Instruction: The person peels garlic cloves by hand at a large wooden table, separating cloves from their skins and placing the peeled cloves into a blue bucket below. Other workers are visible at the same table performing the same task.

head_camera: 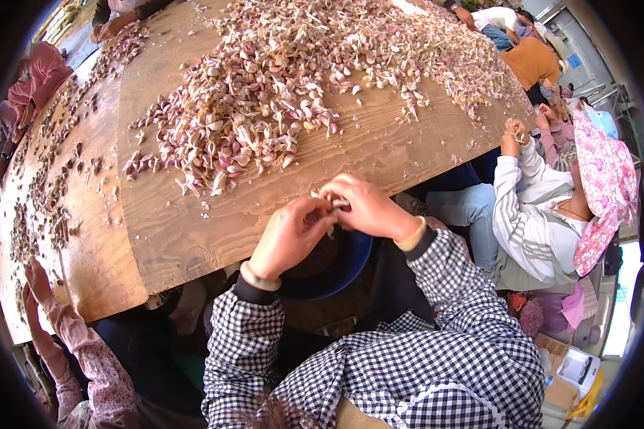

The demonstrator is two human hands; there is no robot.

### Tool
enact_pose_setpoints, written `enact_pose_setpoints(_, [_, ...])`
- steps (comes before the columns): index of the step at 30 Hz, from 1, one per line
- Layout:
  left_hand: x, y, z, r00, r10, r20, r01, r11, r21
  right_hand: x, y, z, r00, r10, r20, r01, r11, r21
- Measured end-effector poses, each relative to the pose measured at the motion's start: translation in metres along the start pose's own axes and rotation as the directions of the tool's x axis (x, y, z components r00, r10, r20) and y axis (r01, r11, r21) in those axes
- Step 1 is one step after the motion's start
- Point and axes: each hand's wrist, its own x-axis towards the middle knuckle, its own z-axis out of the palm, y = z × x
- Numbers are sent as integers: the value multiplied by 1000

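My left hand and my right hand meet just off the table's near edge. Between their fingertips they grip a small garlic piece; the fingers cover much of it. Below them is a blue basin, its inside dark and partly hidden by my hands. Beyond, a large heap of loose pinkish garlic cloves spreads over the wooden table. A few scraps of skin lie on the wood at the heap's near side.
Darker cloves are scattered across the table's left section. A co-worker's hands rest at the left edge. To the right sits a person in a floral hat, hands raised near the edge. A cardboard box stands low at the right.
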Motion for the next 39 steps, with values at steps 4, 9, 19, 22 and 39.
enact_pose_setpoints(4, [-9, -1, -4, 995, -64, -78, 53, 989, -137, -19, -7, -17, 949, 56, 309, -113, 979, 169])
enact_pose_setpoints(9, [1, -11, -3, 881, 213, -423, -112, 962, 250, 58, 23, -33, 997, 68, -25, -63, 986, 152])
enact_pose_setpoints(19, [14, -25, -23, 813, 214, -542, -73, 960, 270, 113, 33, -24, 994, -102, 36, 106, 983, -151])
enact_pose_setpoints(22, [18, -25, -22, 802, 239, -548, -96, 956, 276, 144, 28, -18, 944, -267, -193, 196, 927, -321])
enact_pose_setpoints(39, [16, -23, -26, 814, 213, -541, -84, 964, 253, 177, 31, -6, 962, 109, -252, -164, 964, -209])
